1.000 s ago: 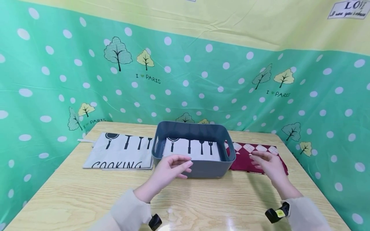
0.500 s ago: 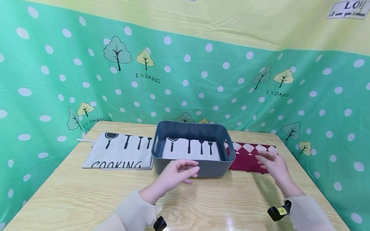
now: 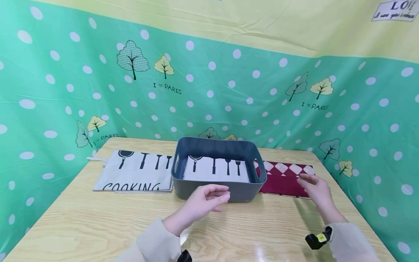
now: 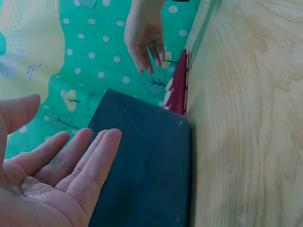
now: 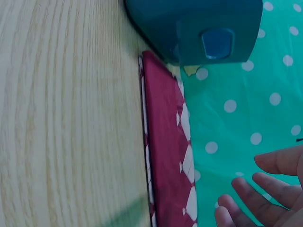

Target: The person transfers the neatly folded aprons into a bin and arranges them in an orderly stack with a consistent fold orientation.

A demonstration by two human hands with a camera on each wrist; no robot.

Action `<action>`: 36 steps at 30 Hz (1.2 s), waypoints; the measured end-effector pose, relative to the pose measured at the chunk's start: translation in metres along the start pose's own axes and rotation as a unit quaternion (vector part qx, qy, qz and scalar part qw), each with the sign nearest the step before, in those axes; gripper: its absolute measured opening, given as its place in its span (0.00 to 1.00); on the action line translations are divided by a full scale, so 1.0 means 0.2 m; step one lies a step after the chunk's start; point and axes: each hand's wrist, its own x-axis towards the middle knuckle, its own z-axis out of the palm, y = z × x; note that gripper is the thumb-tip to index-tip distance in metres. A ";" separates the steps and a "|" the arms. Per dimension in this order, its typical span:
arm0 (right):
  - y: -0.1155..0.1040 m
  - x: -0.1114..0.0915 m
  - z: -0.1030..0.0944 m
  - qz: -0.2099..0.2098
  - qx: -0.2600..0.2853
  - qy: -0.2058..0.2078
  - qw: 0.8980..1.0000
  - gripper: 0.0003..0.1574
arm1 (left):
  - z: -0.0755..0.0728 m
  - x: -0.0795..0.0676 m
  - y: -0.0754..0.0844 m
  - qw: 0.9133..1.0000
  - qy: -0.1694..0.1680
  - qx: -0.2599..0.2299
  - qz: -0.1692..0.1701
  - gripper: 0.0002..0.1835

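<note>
A dark grey-blue plastic basket (image 3: 214, 191) with handle holes stands in the middle of the table. Inside it lies a folded white cloth (image 3: 220, 171) printed with black kitchen utensils. My left hand (image 3: 206, 202) hovers in front of the basket's near wall, fingers relaxed and holding nothing; its palm and spread fingers show in the left wrist view. Above the right end of a folded dark red cloth (image 3: 283, 183) with white diamonds is my right hand (image 3: 317, 191), its loose fingers apart from the cloth in the right wrist view.
Left of the basket lies another folded white cloth (image 3: 134, 174) with utensil prints and the word COOKING, a white strap (image 3: 96, 159) at its far-left corner. The light wooden table (image 3: 255, 225) backs onto a green and yellow curtain (image 3: 229, 94).
My left hand has drifted right and slightly down along the basket's front. My right hand has moved a little to the right over the red cloth. The basket and cloths stay put.
</note>
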 end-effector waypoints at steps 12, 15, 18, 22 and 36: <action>0.10 0.04 -0.05 0.042 0.006 0.008 0.999 0.40 | 0.06 0.00 -0.04 1.000 -0.007 -0.010 -0.007 0.25; 0.12 0.05 -0.05 0.054 0.005 0.014 0.998 0.40 | 0.08 0.00 -0.05 1.000 -0.009 -0.012 -0.011 0.25; 0.14 0.06 -0.06 0.065 0.004 0.016 0.998 0.41 | 0.10 0.00 -0.05 1.000 -0.014 -0.013 -0.005 0.24; 0.16 0.08 -0.07 0.079 0.011 0.015 0.997 0.41 | 0.13 0.01 -0.07 1.000 -0.018 -0.018 0.002 0.23; 0.24 0.13 -0.08 0.111 0.042 0.024 0.993 0.42 | 0.19 0.03 -0.13 0.999 -0.020 -0.029 -0.026 0.23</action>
